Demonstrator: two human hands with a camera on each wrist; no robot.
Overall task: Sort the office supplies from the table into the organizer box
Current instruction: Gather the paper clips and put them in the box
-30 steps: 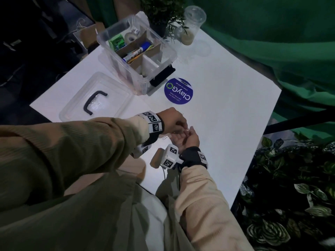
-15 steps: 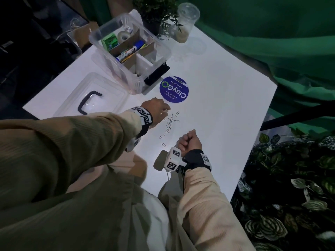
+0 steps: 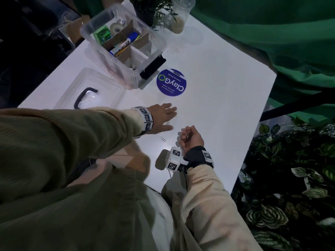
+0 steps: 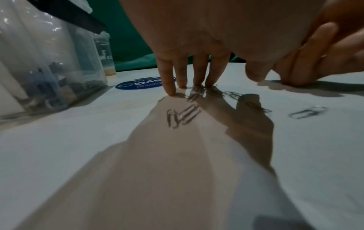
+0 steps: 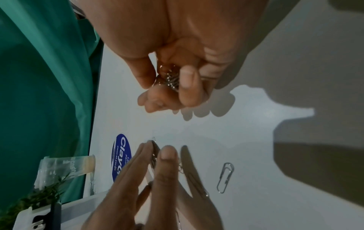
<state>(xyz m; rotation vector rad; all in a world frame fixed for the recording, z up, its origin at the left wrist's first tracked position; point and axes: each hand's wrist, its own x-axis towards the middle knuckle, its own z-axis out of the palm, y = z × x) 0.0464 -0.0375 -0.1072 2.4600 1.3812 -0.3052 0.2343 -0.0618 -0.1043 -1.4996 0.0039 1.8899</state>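
My left hand (image 3: 171, 118) lies flat on the white table (image 3: 217, 105), its straight fingers (image 4: 171, 87) pressing on a scatter of silver paper clips (image 4: 183, 116). Just to its right, my right hand (image 3: 186, 135) is a fist holding a bunch of paper clips (image 5: 170, 79) against the palm. One loose paper clip (image 3: 162, 138) lies between the two hands, nearer me. The clear organizer box (image 3: 116, 69) stands at the back left, with a green item, a tape roll and markers in its cardboard compartments.
The box's clear lid (image 3: 108, 82) with a black handle lies left of my left hand. A round blue sticker (image 3: 171, 82) is beyond the hands. A plastic cup (image 3: 179, 13) stands at the back. Leafy plants (image 3: 290, 178) sit past the table's right edge.
My hands were together a second ago. The left hand reached out to the clips on the table and has now flattened over them; the right hand closed into a fist and stayed.
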